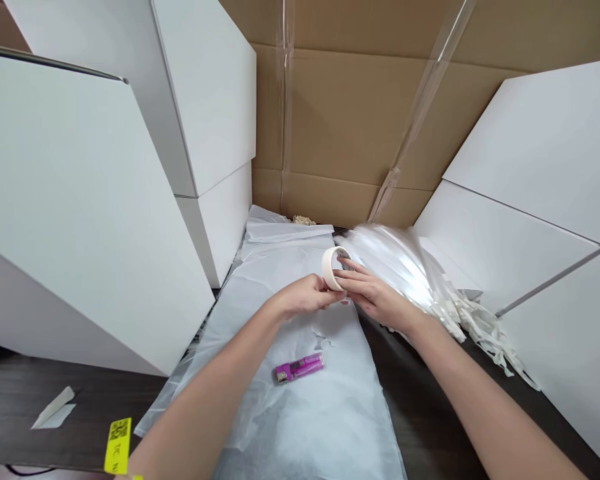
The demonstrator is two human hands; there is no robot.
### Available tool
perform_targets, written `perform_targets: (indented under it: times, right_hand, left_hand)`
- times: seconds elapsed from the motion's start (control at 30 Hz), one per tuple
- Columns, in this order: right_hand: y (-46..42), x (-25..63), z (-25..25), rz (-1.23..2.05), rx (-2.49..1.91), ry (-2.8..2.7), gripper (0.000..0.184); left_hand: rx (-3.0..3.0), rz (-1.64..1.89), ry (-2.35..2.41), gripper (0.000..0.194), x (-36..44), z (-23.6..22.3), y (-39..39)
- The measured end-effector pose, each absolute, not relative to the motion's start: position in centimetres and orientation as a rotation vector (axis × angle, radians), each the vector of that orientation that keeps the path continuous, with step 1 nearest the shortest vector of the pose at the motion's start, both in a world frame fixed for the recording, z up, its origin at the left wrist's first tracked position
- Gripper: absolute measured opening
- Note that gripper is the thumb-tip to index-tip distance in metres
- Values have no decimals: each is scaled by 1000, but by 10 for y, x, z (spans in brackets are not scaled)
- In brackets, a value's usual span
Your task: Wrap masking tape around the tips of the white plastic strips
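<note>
Left hand (pixel 303 297) pinches a roll of masking tape (pixel 331 269) over the white tissue sheet (pixel 300 427); right hand (pixel 375 297) grips its far side, fingers curled. Pink lighter (pixel 299 367) lies on the tissue just below. White strips (pixel 397 267) crowd the right; white boxes (pixel 105 200) stand left.
</note>
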State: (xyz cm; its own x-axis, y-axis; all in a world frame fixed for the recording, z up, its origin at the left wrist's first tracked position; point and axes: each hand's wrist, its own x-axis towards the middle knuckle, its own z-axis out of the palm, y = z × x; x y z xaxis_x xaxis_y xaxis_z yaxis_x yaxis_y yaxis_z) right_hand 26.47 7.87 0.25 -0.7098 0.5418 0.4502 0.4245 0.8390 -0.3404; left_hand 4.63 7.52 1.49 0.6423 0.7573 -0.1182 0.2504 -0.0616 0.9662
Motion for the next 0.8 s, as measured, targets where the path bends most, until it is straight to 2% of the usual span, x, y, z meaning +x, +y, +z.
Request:
perform_targets:
  times: [0.13,0.33,0.4,0.63,0.8]
  right_hand:
    - [73,265,34,415,-716,-2518,57]
    - [53,244,31,643,-764,-2000,22]
    - [48,235,18,681,-784,-1804,18]
    - [40,222,-2,674,-914,-1666,32]
    - [41,222,1,626,-1074,-1754,56]
  left_hand:
    - [1849,682,882,30,50,8,78]
    - [2276,924,1188,24,50,11,76]
    - [2310,914,1374,25,48,14,76]
    - [2484,698,1692,21,40,16,81]
    - [2511,648,1797,21,39,12,85]
